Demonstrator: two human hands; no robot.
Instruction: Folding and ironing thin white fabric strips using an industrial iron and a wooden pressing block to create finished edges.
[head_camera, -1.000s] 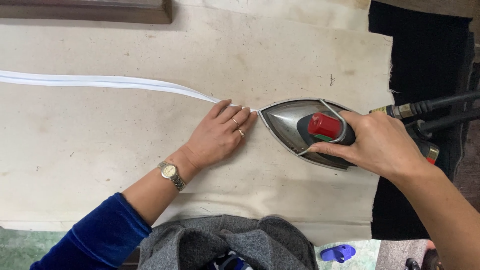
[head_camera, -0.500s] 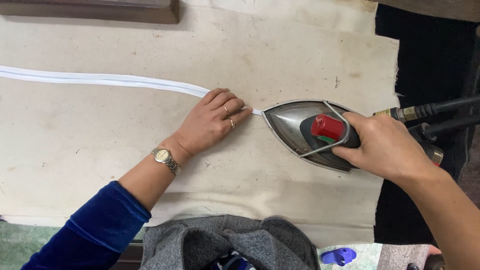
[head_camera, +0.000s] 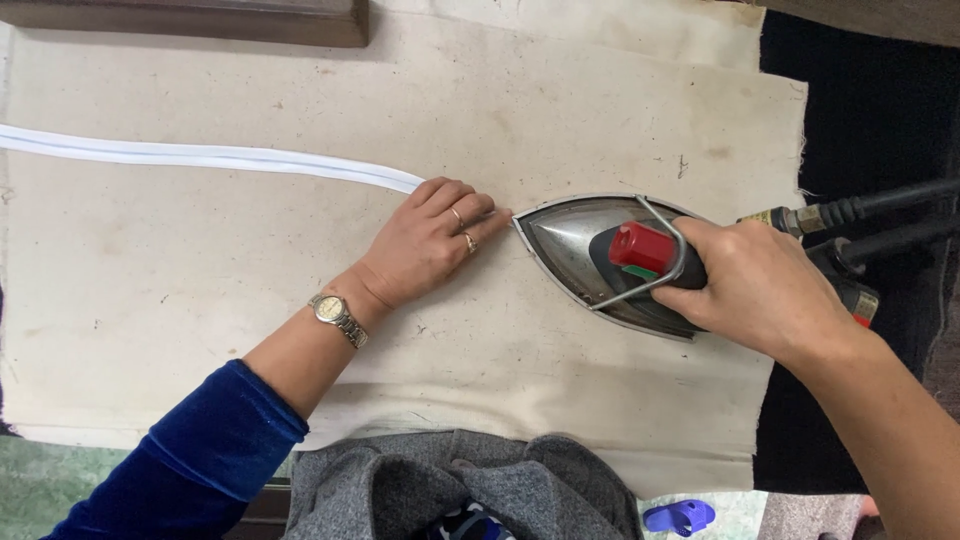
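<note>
A long white fabric strip (head_camera: 200, 156) runs from the left edge across the cream ironing cloth (head_camera: 600, 110) toward the middle. My left hand (head_camera: 425, 245) lies flat on the strip's right end, fingers together and pointing right, with rings and a wristwatch. Its fingertips almost touch the tip of a steel iron (head_camera: 600, 255) with a red knob. My right hand (head_camera: 755, 285) grips the iron's handle from the right. The strip's end under the hand and iron is hidden.
A dark wooden bar (head_camera: 190, 20) lies along the top edge. Black cables and hoses (head_camera: 870, 210) run from the iron over a black surface at right. A grey garment (head_camera: 470, 490) sits at the bottom edge, with a small blue object (head_camera: 680, 517) beside it.
My left hand has slid a little left along the strip and the iron has followed it, staying close to the fingertips.
</note>
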